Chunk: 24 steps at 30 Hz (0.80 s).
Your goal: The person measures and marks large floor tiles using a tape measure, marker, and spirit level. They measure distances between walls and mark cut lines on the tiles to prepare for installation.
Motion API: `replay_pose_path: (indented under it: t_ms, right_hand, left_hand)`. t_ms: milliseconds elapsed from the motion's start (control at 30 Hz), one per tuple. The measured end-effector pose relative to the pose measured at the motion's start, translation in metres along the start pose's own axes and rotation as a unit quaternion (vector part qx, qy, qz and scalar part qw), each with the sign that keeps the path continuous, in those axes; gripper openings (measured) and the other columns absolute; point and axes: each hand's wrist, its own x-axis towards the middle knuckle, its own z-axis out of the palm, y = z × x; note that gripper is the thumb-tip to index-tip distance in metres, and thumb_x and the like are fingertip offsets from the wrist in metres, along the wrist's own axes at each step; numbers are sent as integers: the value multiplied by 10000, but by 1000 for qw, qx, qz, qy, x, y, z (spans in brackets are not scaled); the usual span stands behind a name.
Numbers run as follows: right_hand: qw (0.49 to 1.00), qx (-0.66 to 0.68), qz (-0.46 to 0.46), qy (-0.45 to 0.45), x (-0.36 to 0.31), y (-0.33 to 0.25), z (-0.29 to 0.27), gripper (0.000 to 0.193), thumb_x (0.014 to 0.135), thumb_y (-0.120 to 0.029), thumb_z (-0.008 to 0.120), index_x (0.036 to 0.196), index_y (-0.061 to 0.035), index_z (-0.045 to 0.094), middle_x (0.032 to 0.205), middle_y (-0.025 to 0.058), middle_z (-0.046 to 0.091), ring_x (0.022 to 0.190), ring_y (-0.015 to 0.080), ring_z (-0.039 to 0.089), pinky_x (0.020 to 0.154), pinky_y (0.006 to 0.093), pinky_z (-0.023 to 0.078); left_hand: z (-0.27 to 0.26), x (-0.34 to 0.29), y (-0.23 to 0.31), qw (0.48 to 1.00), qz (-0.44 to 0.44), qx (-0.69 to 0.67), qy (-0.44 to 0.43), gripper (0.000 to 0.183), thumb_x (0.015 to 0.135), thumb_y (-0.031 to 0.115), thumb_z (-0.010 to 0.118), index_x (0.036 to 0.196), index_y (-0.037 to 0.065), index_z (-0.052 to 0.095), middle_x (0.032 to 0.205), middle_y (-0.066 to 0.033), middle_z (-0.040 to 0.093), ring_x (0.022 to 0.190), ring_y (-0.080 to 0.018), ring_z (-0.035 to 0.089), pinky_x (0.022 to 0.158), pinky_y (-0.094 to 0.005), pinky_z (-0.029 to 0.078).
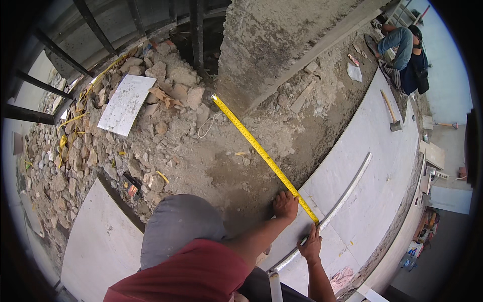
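A yellow tape measure (259, 152) is drawn out in a long straight blade across rough ground, its tip near the foot of a concrete slab. My left hand (286, 206), fingers curled, grips the blade's edge beside the rim of the large pale tiles (372, 201). Closed around the near end of the tape, my right hand (310, 245) covers part of it, and a dark piece shows at the palm. Just under the right hand, a long pale metal straightedge (347, 194) lies across the tiles.
Rubble (75, 151) covers the left, with a loose white tile (127, 104) on it. The concrete slab (282, 45) leans at the top. A hammer (392, 113) rests on the far tiles, near a seated person (402, 50). Another large tile (100, 231) lies at lower left.
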Motion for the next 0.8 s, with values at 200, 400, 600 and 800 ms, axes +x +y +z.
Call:
replay_pose_path:
  t_ms: [200, 400, 600, 800]
  right_hand:
    - [998, 13, 46, -36, 9, -8, -10, 1019, 685, -218, 788, 1548, -86, 263, 1592, 257, 272, 1135, 486, 539, 978, 485, 516]
    - [996, -15, 70, -60, 2, -10, -10, 1054, 664, -244, 840, 1544, -124, 272, 1623, 219, 232, 1144, 452, 552, 905, 496, 560]
    - [994, -6, 76, -75, 2, -15, -17, 1008, 691, -213, 796, 1551, -142, 276, 1627, 206, 232, 1141, 434, 546, 891, 509, 557]
    - [991, 5, 87, -103, 2, -14, -23, 988, 722, -210, 777, 1564, -157, 264, 1644, 174, 204, 1158, 437, 528, 913, 494, 531]
  left_hand:
    - [2, 11, -6, 1000, 8, -12, 24, 419, 935, 459, 628, 1061, 62, 589, 1084, -148, 586, 1038, -336, 595, 853, -486, 496]
    - [11, 6, -14, 998, 49, -2, 37, 423, 941, 448, 625, 1056, 45, 565, 1095, -168, 580, 1022, -364, 601, 840, -491, 507]
    - [13, 13, -20, 998, 50, -7, 29, 443, 945, 448, 623, 1050, 23, 551, 1075, -200, 588, 1011, -402, 603, 835, -522, 503]
    - [12, 13, -23, 998, 61, -23, 13, 455, 949, 427, 622, 1074, -3, 539, 1082, -225, 587, 1014, -420, 599, 853, -529, 496]
